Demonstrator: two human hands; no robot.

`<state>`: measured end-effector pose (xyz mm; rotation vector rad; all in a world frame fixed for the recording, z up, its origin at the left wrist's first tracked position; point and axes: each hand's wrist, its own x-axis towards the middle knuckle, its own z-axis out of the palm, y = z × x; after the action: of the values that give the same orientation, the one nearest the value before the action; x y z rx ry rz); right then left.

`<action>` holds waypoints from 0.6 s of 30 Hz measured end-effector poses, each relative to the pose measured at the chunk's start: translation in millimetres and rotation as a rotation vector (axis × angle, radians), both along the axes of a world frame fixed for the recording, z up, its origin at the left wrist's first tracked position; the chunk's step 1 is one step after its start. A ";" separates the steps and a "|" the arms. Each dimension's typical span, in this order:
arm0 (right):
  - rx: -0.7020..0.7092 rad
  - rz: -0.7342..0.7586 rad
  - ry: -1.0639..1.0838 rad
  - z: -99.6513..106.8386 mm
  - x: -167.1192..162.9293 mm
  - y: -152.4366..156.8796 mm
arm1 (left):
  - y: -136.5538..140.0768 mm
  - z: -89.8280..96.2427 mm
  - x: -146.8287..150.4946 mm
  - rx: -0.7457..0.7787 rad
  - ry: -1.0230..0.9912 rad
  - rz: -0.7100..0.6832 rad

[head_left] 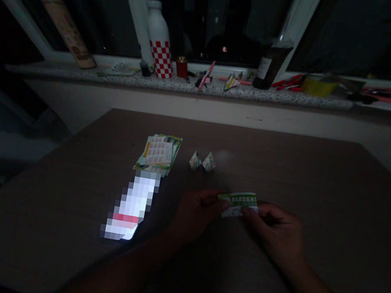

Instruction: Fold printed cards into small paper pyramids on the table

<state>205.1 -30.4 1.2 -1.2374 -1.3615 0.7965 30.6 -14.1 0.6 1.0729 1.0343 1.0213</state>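
A wood-grained table [289,167] is stretching across the scene, with a speckled stone sill [117,78] running beyond its far edge. On the sill's left, a brown cylinder [65,27] is standing near a white, red-checked bottle [162,46], whose contents are staying hidden. Over the table's middle, the left hand [193,216] and right hand [278,233] are pinching a paper slip [240,201] between thumbs and fingers. To their left, a flat phone [134,201] is glowing, and printed sheets [157,152] are lying fanned at its far end. The slip is showing a green band above a pale part. Farther off, two faceted paper pieces [209,162] are sitting side by side.
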 end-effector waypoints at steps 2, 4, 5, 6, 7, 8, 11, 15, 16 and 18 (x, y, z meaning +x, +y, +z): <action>0.005 0.002 0.007 0.3 -0.7 0.2 | -0.1 0.5 0.1 -0.004 0.000 0.001; 0.008 0.006 0.000 0.5 -0.8 0.4 | -0.4 1.5 0.3 -0.014 -0.007 0.001; 0.008 0.006 -0.005 0.4 -0.7 0.5 | -0.6 2.1 0.4 -0.017 -0.007 0.001; 0.007 0.005 -0.012 0.3 -0.5 0.6 | -0.8 2.8 0.5 -0.017 -0.005 0.001; 0.008 0.004 -0.019 0.2 -0.2 0.6 | -1.0 3.4 0.5 -0.015 -0.003 0.004; 0.011 0.003 -0.026 0.1 0.0 0.6 | -1.1 3.8 0.5 -0.011 0.000 0.005; 0.021 -0.006 -0.041 1.3 -0.1 0.1 | -1.4 3.9 0.1 -0.002 0.002 -0.003; 0.018 -0.019 -0.050 5.0 -1.5 -0.6 | -1.5 1.8 -0.6 0.018 0.007 -0.010; 0.014 -0.022 -0.053 5.6 -1.7 -0.6 | -1.4 1.3 -0.7 0.023 0.014 -0.008; 0.008 -0.024 -0.059 5.9 -1.6 -0.5 | -1.3 0.7 -0.9 0.032 0.030 -0.006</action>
<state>203.5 -30.8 7.2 -1.2779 -1.3937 0.7422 29.8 -15.4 1.3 1.1203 1.0415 1.0226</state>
